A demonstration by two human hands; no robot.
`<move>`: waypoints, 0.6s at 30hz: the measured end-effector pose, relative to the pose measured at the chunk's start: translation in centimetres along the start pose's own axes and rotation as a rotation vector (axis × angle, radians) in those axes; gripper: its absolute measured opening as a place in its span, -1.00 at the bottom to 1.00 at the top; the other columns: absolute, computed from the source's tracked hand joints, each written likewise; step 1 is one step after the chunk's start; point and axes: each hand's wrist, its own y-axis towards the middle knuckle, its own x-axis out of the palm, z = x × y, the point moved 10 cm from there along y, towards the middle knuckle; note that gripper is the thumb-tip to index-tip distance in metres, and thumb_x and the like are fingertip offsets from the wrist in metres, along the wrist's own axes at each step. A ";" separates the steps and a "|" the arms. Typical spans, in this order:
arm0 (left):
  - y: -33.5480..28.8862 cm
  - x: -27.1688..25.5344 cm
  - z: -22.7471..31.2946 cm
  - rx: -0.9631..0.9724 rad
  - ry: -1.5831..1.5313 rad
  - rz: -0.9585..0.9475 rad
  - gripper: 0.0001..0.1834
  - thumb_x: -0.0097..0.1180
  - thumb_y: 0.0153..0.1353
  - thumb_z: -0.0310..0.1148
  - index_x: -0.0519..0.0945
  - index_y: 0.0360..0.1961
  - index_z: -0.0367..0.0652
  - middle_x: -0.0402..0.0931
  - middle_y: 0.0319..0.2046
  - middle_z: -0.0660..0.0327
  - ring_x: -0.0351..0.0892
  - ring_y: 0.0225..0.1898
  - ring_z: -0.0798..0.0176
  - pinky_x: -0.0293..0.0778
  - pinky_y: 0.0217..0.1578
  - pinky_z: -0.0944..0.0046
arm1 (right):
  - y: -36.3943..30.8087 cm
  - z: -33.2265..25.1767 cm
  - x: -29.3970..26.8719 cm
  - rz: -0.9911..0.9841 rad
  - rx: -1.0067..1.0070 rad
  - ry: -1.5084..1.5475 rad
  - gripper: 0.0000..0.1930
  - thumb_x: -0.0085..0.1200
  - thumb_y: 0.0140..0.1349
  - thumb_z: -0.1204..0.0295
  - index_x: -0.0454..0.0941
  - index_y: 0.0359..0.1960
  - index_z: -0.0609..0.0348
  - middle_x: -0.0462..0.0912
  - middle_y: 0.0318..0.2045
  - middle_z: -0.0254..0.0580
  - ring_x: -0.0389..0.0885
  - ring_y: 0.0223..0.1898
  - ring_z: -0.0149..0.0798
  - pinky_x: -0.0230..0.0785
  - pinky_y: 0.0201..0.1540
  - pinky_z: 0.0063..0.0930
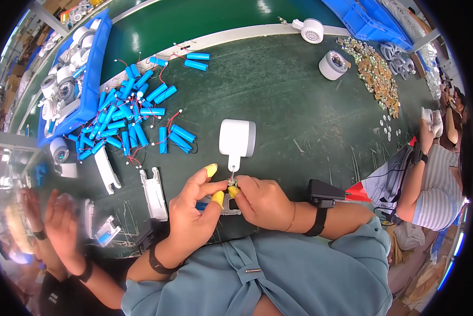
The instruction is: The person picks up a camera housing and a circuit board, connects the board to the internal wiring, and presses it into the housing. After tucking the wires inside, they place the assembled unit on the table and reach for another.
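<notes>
A white fan head (237, 138) with a grey rim lies on the dark green worktop, its short neck toward me. Thin wires run from the neck to a small circuit board (232, 181) between my fingertips. My right hand (265, 203) pinches the board, a yellow finger cot on one finger. From the other side, the index finger and thumb of my left hand (191, 200) close in at it; another finger with a yellow cot is raised. Below my hands lie a white handle shell (231, 205) and a blue battery (200, 206), both partly hidden.
Blue batteries (123, 113) with red wires are heaped left, beside a blue crate (100, 58) of fan heads. A handle shell (154, 195) lies left of my hands. Far right are a fan head (332, 66) and piled circuit boards (376, 73). Co-workers' hands (62, 224) show left, others right.
</notes>
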 end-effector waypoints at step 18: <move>1.6 0.2 -0.6 0.034 0.139 -0.048 -0.65 0.21 0.02 -0.58 0.56 -0.10 -0.28 0.65 -0.31 0.16 0.60 -0.30 0.32 0.50 -0.19 0.32 | 0.1 -0.4 -0.8 0.057 -0.051 -0.003 -0.83 0.15 0.13 0.48 0.37 -0.42 0.19 0.52 -0.59 -0.11 0.56 -0.59 -0.03 0.44 -0.57 -0.23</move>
